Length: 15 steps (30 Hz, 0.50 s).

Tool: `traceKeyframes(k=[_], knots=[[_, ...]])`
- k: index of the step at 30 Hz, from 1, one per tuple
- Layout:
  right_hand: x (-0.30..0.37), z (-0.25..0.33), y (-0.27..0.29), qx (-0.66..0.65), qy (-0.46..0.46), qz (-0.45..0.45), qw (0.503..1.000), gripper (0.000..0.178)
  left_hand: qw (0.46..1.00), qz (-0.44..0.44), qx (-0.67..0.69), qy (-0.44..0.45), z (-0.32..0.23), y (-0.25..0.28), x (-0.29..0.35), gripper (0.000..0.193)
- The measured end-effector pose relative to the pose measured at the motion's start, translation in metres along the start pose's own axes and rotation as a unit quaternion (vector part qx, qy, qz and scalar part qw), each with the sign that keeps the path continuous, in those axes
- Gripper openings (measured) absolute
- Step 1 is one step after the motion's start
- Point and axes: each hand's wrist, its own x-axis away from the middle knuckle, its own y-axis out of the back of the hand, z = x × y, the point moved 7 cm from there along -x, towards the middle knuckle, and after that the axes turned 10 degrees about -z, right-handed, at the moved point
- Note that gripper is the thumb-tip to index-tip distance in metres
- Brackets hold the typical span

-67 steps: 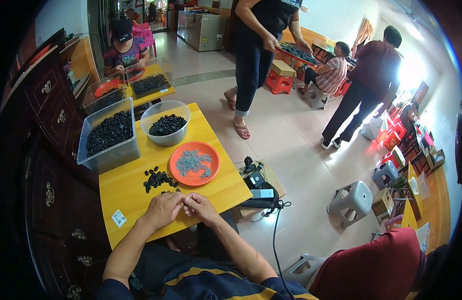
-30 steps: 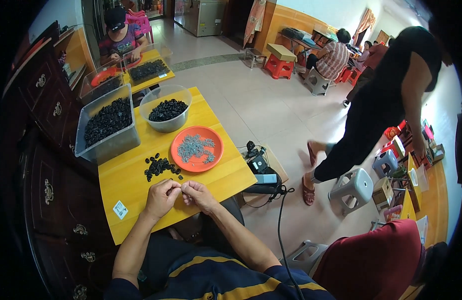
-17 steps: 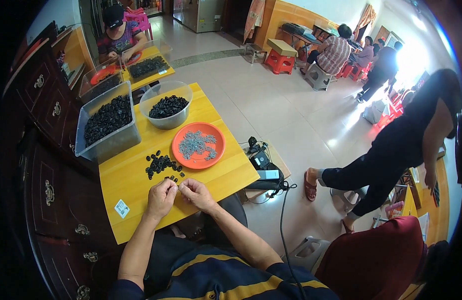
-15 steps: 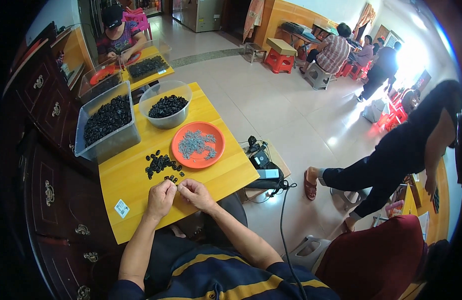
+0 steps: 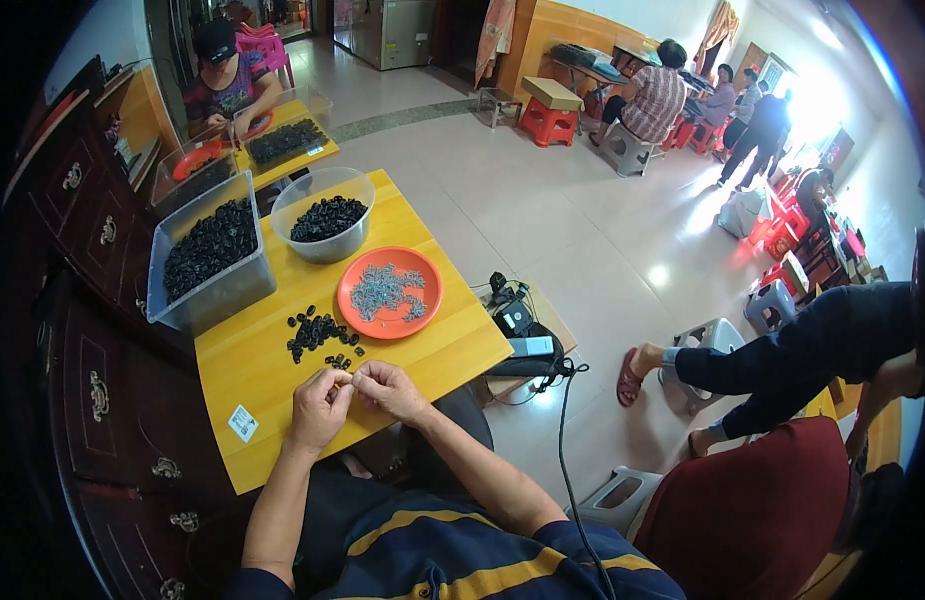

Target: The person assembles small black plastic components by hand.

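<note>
My left hand [image 5: 322, 402] and my right hand [image 5: 387, 390] meet fingertip to fingertip above the near part of the yellow table [image 5: 262, 375]. Both are closed in a pinch; whatever lies between the fingers is too small and covered to make out. Just beyond them is a loose pile of small black oval parts [image 5: 315, 335], with a few strays beside my left fingers. An orange-red plate [image 5: 428, 272] behind my right hand carries many small grey metal-looking pieces [image 5: 382, 293].
A clear tub [image 5: 322, 240] and a grey bin [image 5: 224, 290], both with black parts, stand at the table's far left. Dark drawers [image 5: 102, 380] line the left. A cable [image 5: 565, 450] hangs at right, near a person's leg [image 5: 752, 370]. Another person [image 5: 227, 90] works opposite.
My hands stay pinched together, with slight finger movement. The view has shifted a little. At right, the passing person has moved lower, toward the picture's edge.
</note>
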Motion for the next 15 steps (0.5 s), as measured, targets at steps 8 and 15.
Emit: traceKeyframes(k=[8, 15], knots=[[0.002, -0.002, -0.001, -0.025, -0.036, 0.009, 0.999, 0.021, 1.000, 0.007, -0.002, 0.013, 0.010, 0.000, 0.003, 0.005], [-0.003, 0.003, 0.008, -0.041, -0.023, -0.033, 0.998, 0.021, 0.989, -0.076, 0.037, 0.123, 0.051, 0.031, 0.020, 0.013]])
